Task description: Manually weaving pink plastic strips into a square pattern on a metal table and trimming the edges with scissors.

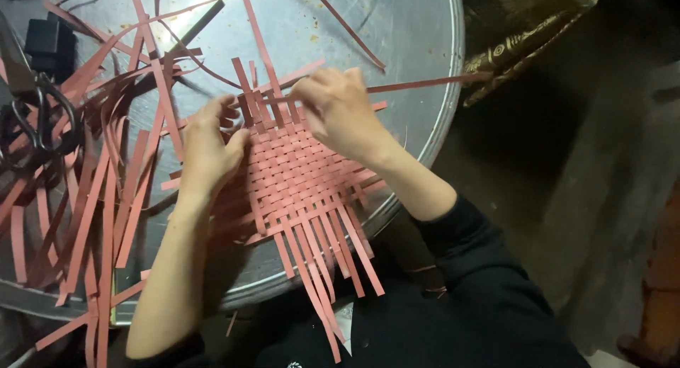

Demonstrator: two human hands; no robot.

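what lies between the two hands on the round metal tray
In the head view, the far edge of the woven mat of reddish paper strips spans between left hand and right hand.

Dim room, one hard light from above, toward the far left. It throws a bright glare patch on the round metal tray [418, 28] near its far left edge, washing out the strip ends there. Rest of the tray reads grey, mid-lit. Both hands cast soft shadows toward the near edge; the left hand [207, 143] and forearm darken the metal under them. The woven red mat [301, 173] is evenly lit and fairly sharp. The right hand [338, 111] is slightly motion-blurred. Off the tray's right edge everything falls to near black, grainy, little detail. Left corner clutter is murky and soft.
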